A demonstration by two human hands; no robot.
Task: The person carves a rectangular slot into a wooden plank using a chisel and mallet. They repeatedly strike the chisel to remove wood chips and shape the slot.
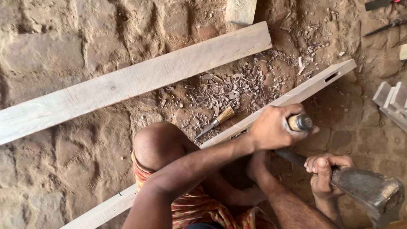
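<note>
My left hand (271, 129) is closed around the wooden handle of a chisel (300, 122), whose dark blade (292, 157) slants down behind the hand. It is held over a long narrow wooden beam (305, 91) that runs diagonally across the floor, with a mortise slot (332, 76) near its far end. My right hand (323, 171) grips the handle of a heavy, worn metal hammer head (373, 191), low and to the right of the chisel. My bent knee (157, 144) is beside the beam.
A wide plank (127, 82) lies diagonally on the brick floor. A second chisel (216, 123) rests among wood chips (237, 89). A wood block (241, 10) sits at the top, dark tools (388, 26) at top right, cut pieces (392, 101) at right.
</note>
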